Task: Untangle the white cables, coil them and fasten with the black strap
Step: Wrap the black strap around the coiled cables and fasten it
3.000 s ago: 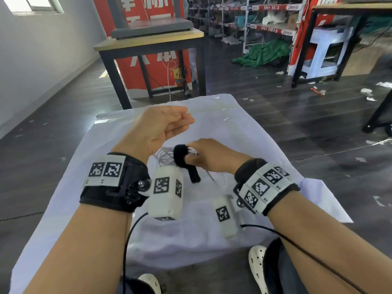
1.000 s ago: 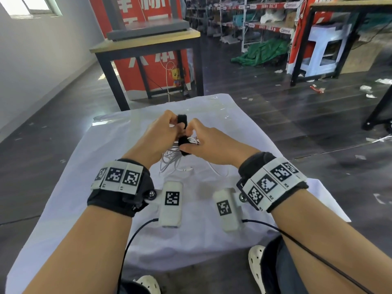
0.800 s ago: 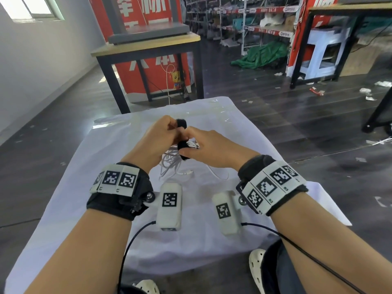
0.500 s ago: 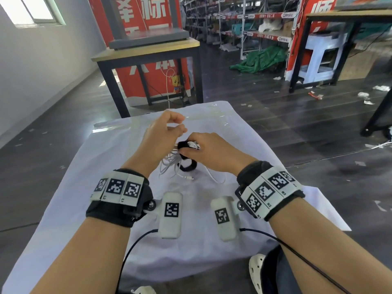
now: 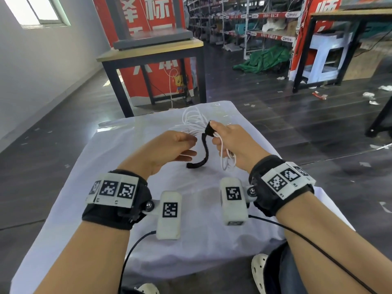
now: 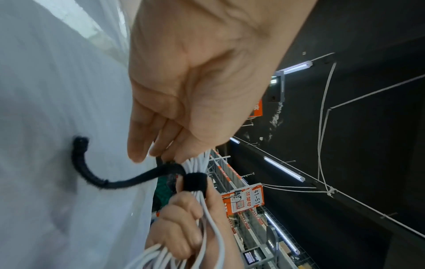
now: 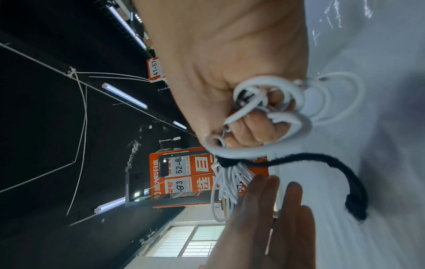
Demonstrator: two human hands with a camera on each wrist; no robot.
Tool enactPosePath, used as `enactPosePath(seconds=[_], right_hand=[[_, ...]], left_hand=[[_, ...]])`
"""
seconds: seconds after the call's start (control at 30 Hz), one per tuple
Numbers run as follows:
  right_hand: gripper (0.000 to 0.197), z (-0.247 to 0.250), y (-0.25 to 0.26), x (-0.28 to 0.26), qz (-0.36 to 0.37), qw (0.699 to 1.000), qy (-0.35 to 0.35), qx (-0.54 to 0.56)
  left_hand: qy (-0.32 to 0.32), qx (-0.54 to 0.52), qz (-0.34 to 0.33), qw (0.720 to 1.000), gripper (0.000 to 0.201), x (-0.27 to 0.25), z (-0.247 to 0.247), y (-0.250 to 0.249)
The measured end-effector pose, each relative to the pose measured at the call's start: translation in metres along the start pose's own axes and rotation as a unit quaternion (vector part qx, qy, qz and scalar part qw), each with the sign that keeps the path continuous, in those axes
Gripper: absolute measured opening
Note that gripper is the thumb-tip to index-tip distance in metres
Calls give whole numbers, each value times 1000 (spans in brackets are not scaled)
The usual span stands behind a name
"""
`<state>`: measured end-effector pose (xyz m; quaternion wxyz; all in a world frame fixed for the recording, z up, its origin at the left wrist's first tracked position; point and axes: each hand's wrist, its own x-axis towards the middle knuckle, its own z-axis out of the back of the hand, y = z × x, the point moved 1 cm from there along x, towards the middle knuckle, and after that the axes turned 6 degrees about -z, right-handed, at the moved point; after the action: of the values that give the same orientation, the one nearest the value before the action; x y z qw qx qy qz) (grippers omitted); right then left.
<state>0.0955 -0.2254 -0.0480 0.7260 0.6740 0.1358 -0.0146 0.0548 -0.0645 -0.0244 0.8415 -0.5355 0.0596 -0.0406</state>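
My right hand [image 5: 219,135] grips the coiled white cables [image 5: 192,118] above the white cloth. The black strap [image 5: 210,130] is wound round the bundle just beyond my thumb. Its loose tail [image 5: 202,153] hangs down in a curve, and its end touches the cloth. A short cable loop [image 5: 227,160] dangles below my fist. My left hand [image 5: 187,146] hovers open just left of the tail, fingers straight. In the left wrist view the strap [image 6: 195,182] circles the cables [image 6: 210,227], with my left fingertips [image 6: 138,154] close beside it. In the right wrist view my right fingers curl round the cables [image 7: 264,102].
The white cloth [image 5: 191,247] covers a low narrow table with dark floor on both sides. A wooden table with black legs [image 5: 152,49] stands just beyond the far edge. Shelving and a green tarp [image 5: 263,60] lie farther back.
My left hand has let go of the strap and opened. My right hand has carried the bundle up and away, and the strap's tail now hangs loose.
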Motion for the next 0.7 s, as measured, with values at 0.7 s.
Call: enactPosePath(seconds=[0.7], right_hand=[[32, -2, 0, -2, -24, 992, 5, 120]], left_hand=[[4, 92, -16, 996, 12, 3, -7, 1]])
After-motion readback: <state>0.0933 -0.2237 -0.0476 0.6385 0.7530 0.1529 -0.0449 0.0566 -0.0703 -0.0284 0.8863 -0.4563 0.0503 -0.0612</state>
